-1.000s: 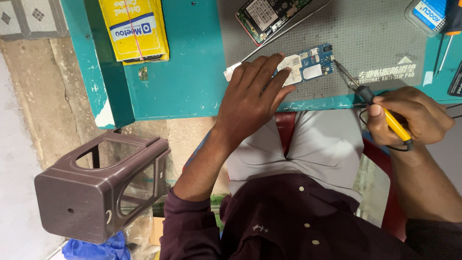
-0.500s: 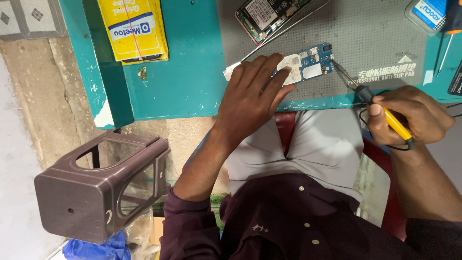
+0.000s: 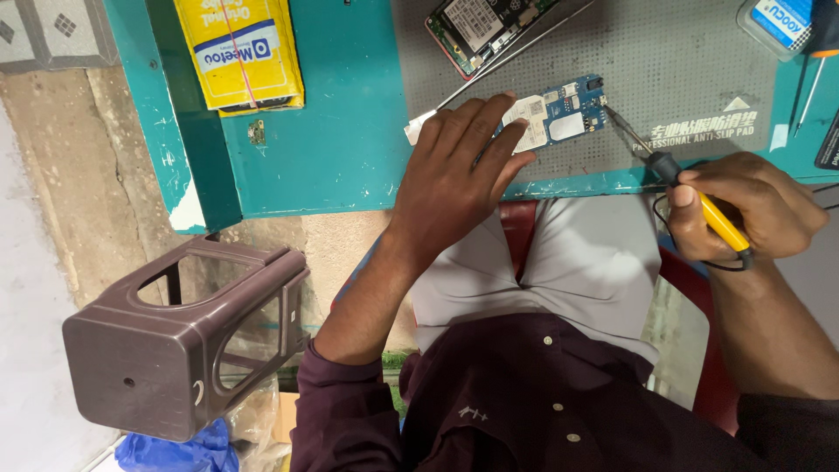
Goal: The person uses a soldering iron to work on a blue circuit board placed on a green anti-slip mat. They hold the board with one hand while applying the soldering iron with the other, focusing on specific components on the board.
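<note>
A small blue circuit board (image 3: 566,112) with silver shields lies on a grey perforated mat (image 3: 682,70) on the teal table. My left hand (image 3: 454,175) presses flat on the board's left end, fingers spread over it. My right hand (image 3: 743,210) grips a yellow-handled soldering iron (image 3: 690,192). Its metal tip reaches the board's right edge. A cable loops under the right hand.
An opened phone (image 3: 476,26) lies at the mat's far edge with thin metal rods beside it. A yellow box (image 3: 240,52) sits on the teal table (image 3: 341,131). A brown plastic stool (image 3: 183,341) stands on the floor to the left. A screwdriver (image 3: 813,61) and blue-white box (image 3: 778,22) lie at right.
</note>
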